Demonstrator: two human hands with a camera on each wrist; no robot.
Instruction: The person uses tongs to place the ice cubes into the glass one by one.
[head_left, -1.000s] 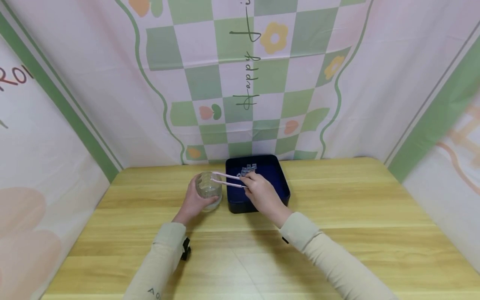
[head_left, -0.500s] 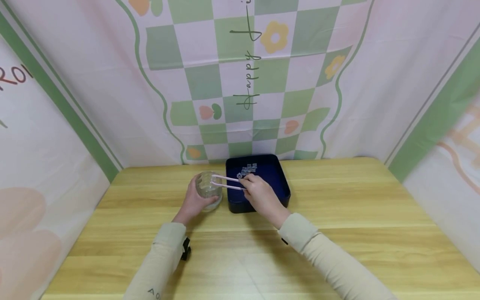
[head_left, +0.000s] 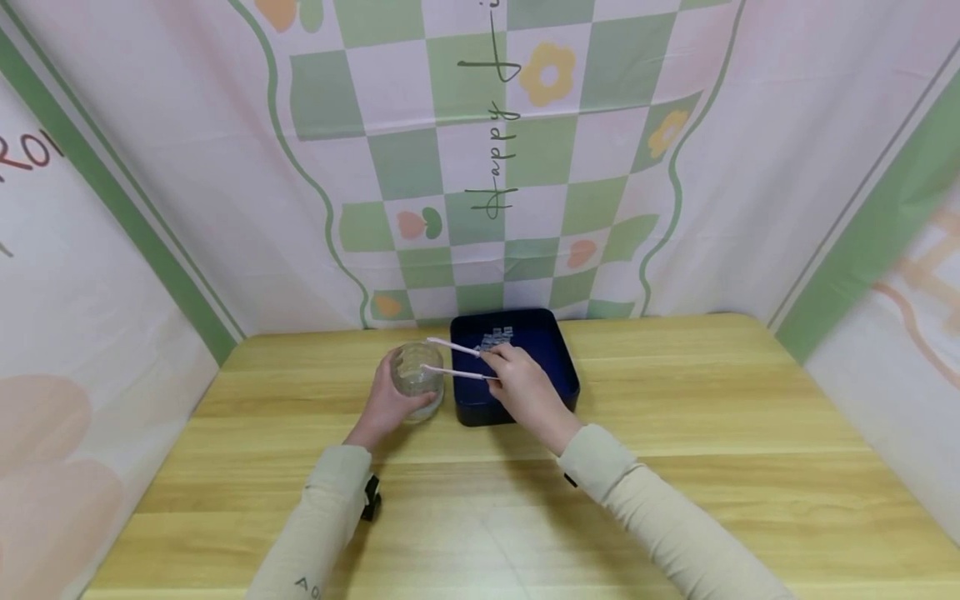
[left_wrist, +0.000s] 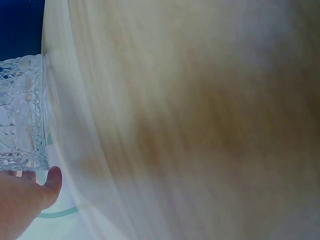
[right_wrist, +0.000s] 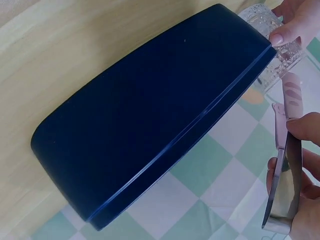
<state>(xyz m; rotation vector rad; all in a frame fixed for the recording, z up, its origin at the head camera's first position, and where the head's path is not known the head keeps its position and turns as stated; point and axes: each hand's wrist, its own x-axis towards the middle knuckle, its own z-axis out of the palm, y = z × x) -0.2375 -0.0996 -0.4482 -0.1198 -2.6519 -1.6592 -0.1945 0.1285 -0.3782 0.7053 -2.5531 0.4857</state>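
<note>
My left hand (head_left: 390,398) holds a clear patterned glass (head_left: 422,385) upright on the table, fingers and thumb around its side. In my right hand (head_left: 527,392) is a pair of metal tongs (right_wrist: 284,197) with pink tips. Their two arms stand apart, the tips over the glass's mouth and nothing seen between them. The left wrist view shows the glass's textured wall, with the thumb along its edge. Several small clear cubes (head_left: 495,339) lie in a dark blue square tray (head_left: 557,354), partly hidden behind the right hand.
The tray stands close to the right of the glass, near the back edge of the wooden table (head_left: 675,417). A printed checkered cloth (head_left: 472,167) hangs behind the table, and more cloth rises on both sides.
The tongs' arms dipped slightly toward the glass, then spread wider apart over it. The left hand and the glass have stayed in place.
</note>
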